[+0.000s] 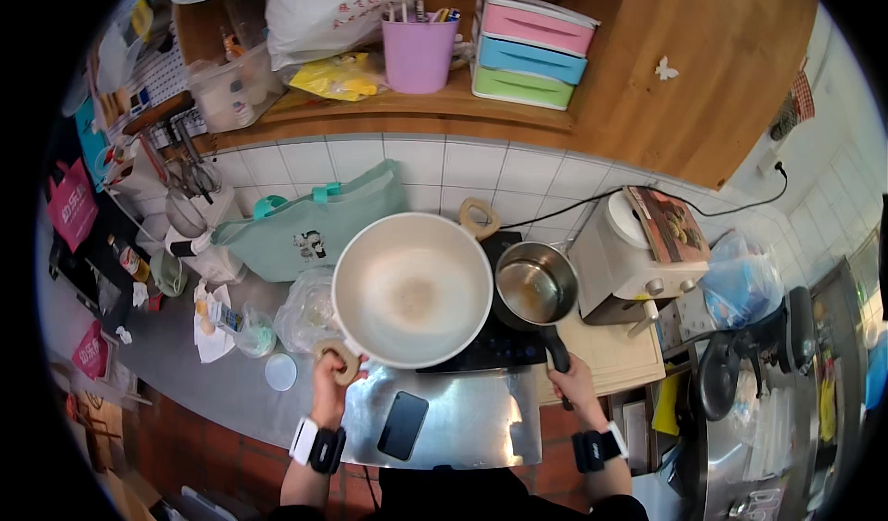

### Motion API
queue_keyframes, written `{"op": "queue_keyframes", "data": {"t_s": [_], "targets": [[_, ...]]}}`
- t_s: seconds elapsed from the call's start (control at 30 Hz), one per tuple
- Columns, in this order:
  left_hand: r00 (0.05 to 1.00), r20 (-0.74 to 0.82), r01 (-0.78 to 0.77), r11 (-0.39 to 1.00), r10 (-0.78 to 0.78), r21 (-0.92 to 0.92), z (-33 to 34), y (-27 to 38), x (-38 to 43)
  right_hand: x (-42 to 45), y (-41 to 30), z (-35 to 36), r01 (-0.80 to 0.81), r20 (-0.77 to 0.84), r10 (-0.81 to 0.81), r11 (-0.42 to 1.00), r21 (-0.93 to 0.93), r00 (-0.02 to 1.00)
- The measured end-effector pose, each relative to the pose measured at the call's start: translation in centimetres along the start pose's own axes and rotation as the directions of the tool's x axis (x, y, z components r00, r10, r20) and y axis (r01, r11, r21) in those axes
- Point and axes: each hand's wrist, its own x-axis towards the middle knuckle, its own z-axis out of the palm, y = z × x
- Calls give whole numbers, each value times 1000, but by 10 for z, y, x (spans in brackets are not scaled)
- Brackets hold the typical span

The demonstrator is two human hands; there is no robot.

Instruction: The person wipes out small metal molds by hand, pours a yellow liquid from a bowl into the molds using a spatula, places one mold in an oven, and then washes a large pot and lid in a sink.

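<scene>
A wide white pan (414, 289) with two beige ring handles is on the left of the black induction cooktop (501, 349), covering part of it. My left hand (335, 379) grips the pan's near left handle. To its right is a small stainless steel saucepan (535, 284) with a little brownish liquid or residue inside. My right hand (573, 382) is closed around the saucepan's black handle. The two vessels are side by side, their rims close together. A dark smartphone (403, 425) lies on the steel counter between my forearms. Both wrists wear bands.
Behind the pan leans a green tote bag (326, 233). A white air fryer (621, 257) with a book on top stands on the right. Plastic bags (309, 309) and a round lid (281, 372) lie at left. A wooden shelf (388, 108) overhangs the back.
</scene>
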Motion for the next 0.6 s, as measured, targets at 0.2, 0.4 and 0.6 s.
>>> {"op": "queue_keyframes", "data": {"t_s": [0.2,0.4,0.6], "targets": [[985,144,95,995,-94,2,56,-26,89,-83,16,-65,-149,-138,145,989,-18,980],[957,223,161,978,-188,133,76,-58,151,-128,56,-90,-300,-312,274,953,-38,910],[932,272,182,958,-240,222,84,-37,177,-113,104,-86,-295,-379,279,955,17,882]]}}
